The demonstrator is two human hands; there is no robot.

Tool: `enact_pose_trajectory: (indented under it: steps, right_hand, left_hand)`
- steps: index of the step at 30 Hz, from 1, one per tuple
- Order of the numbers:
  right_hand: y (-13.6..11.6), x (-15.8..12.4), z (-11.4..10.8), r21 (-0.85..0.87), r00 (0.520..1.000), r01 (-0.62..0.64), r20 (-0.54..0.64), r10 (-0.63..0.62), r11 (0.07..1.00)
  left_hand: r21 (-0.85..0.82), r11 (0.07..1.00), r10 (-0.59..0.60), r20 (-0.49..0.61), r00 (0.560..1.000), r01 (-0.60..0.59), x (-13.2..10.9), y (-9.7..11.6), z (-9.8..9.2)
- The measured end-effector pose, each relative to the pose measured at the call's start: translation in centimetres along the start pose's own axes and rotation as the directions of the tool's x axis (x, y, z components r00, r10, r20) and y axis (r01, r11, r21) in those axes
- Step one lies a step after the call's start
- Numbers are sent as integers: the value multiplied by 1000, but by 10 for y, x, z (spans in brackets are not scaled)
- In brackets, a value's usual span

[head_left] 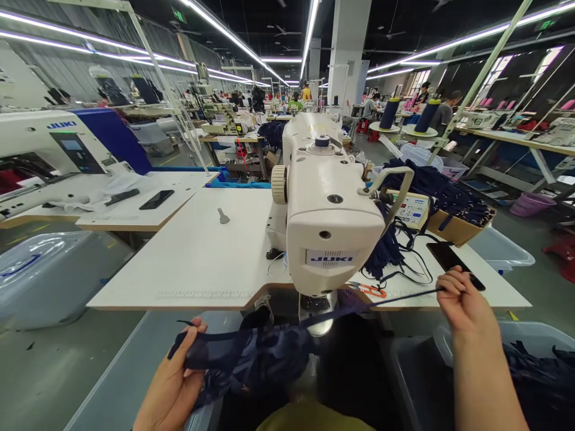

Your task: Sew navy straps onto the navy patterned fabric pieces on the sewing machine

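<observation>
My left hand [179,371] is closed on the edge of a dark navy patterned fabric piece [265,359], which spreads to the right below the sewing machine [336,221]. A narrow navy strap [381,301] runs from that fabric past the machine's lower end, and my right hand [462,296] pinches its far end, holding it taut. The fabric and strap pass close to the metal bed tip [320,326]; whether they lie under the needle I cannot tell.
Orange-handled thread snips [372,290], a phone [449,257] and a heap of navy straps [386,251] lie on the right tabletop. A grey metal piece [223,216] rests on the left. Plastic bins [512,245] stand beside the table, and other people work farther back.
</observation>
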State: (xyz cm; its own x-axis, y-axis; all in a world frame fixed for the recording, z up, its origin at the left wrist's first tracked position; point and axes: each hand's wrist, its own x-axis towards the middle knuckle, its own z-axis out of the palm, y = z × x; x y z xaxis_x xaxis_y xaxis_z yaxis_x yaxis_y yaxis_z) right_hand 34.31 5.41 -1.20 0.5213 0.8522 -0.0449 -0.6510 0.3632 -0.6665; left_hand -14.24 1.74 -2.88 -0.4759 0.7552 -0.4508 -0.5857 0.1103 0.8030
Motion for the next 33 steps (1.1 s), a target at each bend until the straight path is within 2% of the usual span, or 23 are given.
enact_pose_trajectory:
  steps: [2, 4, 6, 7, 9, 10, 11, 12, 14, 18, 20, 23, 27, 28, 30, 33]
  right_hand:
    - [-2, -9, -8, -73, 997, 50, -52, -54, 996]
    - [9, -27, -1, -289, 997, 71, 4, -73, 955]
    - [26, -54, 17, -559, 991, 56, 135, 24, 827]
    - [36, -68, 28, -695, 971, 71, 211, 109, 715]
    - [54, -96, 50, -858, 871, 178, 365, 328, 482]
    - [61, -108, 59, -867, 801, 247, 434, 412, 433]
    - [67, -118, 65, -869, 756, 294, 466, 460, 397]
    - [72, -126, 70, -871, 731, 311, 476, 490, 382]
    - [78, -136, 73, -879, 714, 293, 463, 526, 376]
    - [80, -140, 70, -898, 703, 240, 423, 571, 370]
    - [81, -140, 70, -901, 717, 242, 416, 559, 360]
    - [83, -142, 72, -899, 743, 259, 420, 522, 354]
    - [84, -147, 73, -876, 721, 289, 464, 515, 385]
    - [83, -148, 72, -873, 710, 277, 467, 527, 400]
    - [83, -148, 71, -877, 692, 190, 439, 574, 441]
    - [85, -147, 67, -863, 638, -17, 379, 670, 505]
  left_hand:
    - [44, 999, 26, 58, 998, -28, -8, -1, 6]
    - [178, 980, 68, 140, 988, -93, -24, -7, 19]
    - [410, 892, 60, 311, 948, -191, -46, -17, 38]
    - [482, 835, 56, 405, 912, -266, -57, -23, 49]
    - [545, 741, 14, 573, 819, -393, -78, -35, 70]
    - [554, 710, -34, 643, 765, -434, -85, -41, 79]
    - [539, 684, -49, 707, 706, -491, -90, -46, 86]
    - [513, 666, -36, 747, 664, -541, -94, -50, 92]
    - [462, 639, 8, 796, 606, -615, -95, -56, 97]
    - [455, 548, 33, 826, 562, -702, -90, -62, 97]
    - [464, 480, 46, 834, 550, -745, -87, -64, 95]
    - [459, 354, 134, 838, 530, -815, -87, -70, 93]
    - [424, 185, 223, 861, 458, -887, -89, -77, 89]
    - [398, 152, 229, 876, 424, -905, -89, -77, 87]
    - [313, 109, 240, 913, 331, -943, -88, -77, 84]
    - [141, 81, 243, 957, 157, -987, -85, -75, 79]
